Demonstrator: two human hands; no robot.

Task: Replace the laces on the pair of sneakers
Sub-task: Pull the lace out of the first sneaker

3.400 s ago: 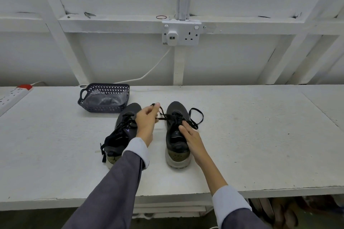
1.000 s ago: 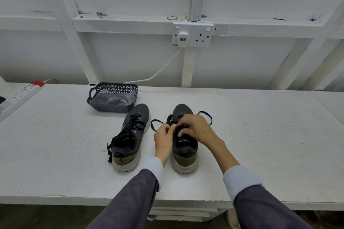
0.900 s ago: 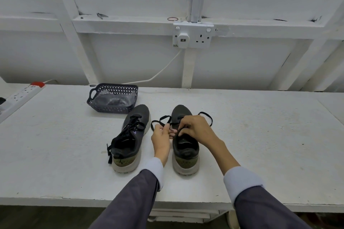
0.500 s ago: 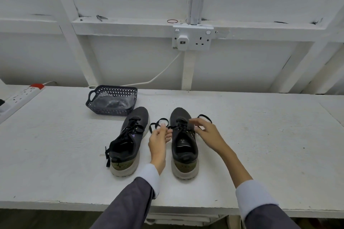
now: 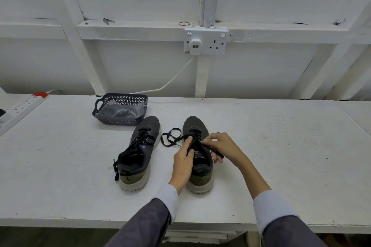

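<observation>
Two dark grey sneakers with olive heels stand side by side on the white table (image 5: 281,146), toes pointing away from me. The left sneaker (image 5: 138,152) is fully laced in black. On the right sneaker (image 5: 197,168), the black lace (image 5: 170,139) is loose, with one end looped on the table between the shoes. My left hand (image 5: 183,161) pinches the lace at the left side of the tongue. My right hand (image 5: 222,149) pinches the other strand on the right side, with the lace end sticking out below its fingers.
A dark perforated basket (image 5: 120,109) holding a clear plastic bag stands behind the left sneaker. A white power strip (image 5: 24,106) lies at the far left edge. A wall socket (image 5: 205,41) with a plug and white cable sits on the back wall.
Both hands came back onto the right sneaker's tongue area and took hold of the lace strands. The left lace end now lies looped on the table between the shoes.
</observation>
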